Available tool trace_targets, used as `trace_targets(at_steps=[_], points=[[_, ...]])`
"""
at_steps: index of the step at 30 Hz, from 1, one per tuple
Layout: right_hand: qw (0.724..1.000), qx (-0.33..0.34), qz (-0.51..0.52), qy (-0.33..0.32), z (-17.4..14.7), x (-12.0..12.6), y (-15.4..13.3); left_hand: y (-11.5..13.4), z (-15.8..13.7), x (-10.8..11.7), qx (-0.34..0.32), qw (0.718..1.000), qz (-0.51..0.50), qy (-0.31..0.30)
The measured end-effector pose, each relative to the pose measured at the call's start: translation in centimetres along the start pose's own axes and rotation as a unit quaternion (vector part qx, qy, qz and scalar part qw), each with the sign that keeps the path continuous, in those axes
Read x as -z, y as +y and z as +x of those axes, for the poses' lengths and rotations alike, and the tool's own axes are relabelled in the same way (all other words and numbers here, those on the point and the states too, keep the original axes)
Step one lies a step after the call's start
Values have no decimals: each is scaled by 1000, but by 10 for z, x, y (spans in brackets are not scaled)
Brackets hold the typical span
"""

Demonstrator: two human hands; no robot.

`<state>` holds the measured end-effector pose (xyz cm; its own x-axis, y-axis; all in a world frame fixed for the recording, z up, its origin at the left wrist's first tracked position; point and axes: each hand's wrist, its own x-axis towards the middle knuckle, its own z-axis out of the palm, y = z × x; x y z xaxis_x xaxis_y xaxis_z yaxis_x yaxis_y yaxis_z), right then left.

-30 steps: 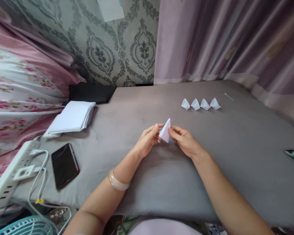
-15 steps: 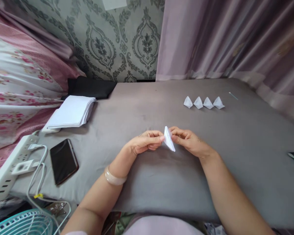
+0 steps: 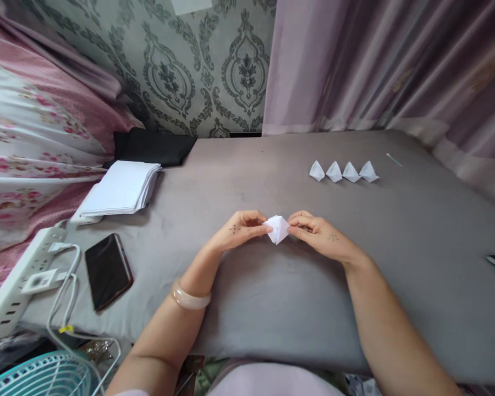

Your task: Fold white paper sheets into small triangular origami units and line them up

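Observation:
Between my two hands is a small folded white paper (image 3: 277,230), diamond-shaped from here and held above the grey-covered table (image 3: 247,308). My left hand (image 3: 244,226) pinches its left corner between thumb and fingers. On the opposite corner my right hand (image 3: 315,234) has a like pinch, the thumb in front. Farther back on the right, several folded white paper boats (image 3: 334,172) stand in a row, their points upward. The undersides of my fingers are hidden.
At the left lie a stack of white paper (image 3: 121,187), a black cloth (image 3: 152,147) and a phone (image 3: 108,272). A power strip (image 3: 28,275) with white cables runs along the left edge, above a turquoise fan (image 3: 45,374). A cotton swab (image 3: 394,159) lies far right.
The folded paper has turned from a narrow, tilted edge-on view to a broad diamond facing me. My left hand has rolled so its back shows more; the right has shifted slightly.

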<state>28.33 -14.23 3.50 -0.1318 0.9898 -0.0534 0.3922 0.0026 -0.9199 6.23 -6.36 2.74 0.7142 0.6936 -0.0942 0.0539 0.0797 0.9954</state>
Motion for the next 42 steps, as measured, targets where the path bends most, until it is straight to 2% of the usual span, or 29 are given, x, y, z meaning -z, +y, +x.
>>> trace_targets(at_steps=[3, 8, 12, 16, 22, 26, 29, 33, 35, 39, 42], points=[[998, -12, 47, 43, 3, -9, -1, -4, 3, -4, -50, 997, -32, 51], [978, 17, 127, 163, 7, -23, -8, -1, 5, -17, -91, 983, -120, 102], [961, 33, 143, 235, 8, -30, -14, 2, 5, -25, -104, 970, -161, 149], [950, 31, 156, 270, 9, -34, -16, 2, 5, -28, -92, 965, -181, 166], [966, 52, 56, 246, 4, -34, -12, 3, 2, -23, -69, 980, -156, 104], [972, 87, -35, 214, 1, -35, -14, 4, 0, -21, -32, 986, -122, 109], [973, 82, -6, 217, 1, -37, -15, 4, 1, -22, -38, 982, -137, 126], [973, 24, 118, 197, 5, -36, -13, 5, 3, -24, -55, 970, -181, 154], [973, 8, 135, 189, 7, -35, -13, 5, 3, -24, -56, 967, -186, 163], [977, 11, 75, 200, 5, -32, -15, 6, 1, -23, -34, 975, -159, 154], [980, 25, 2, 197, 4, -30, -17, 8, -1, -22, 2, 986, -127, 106]])
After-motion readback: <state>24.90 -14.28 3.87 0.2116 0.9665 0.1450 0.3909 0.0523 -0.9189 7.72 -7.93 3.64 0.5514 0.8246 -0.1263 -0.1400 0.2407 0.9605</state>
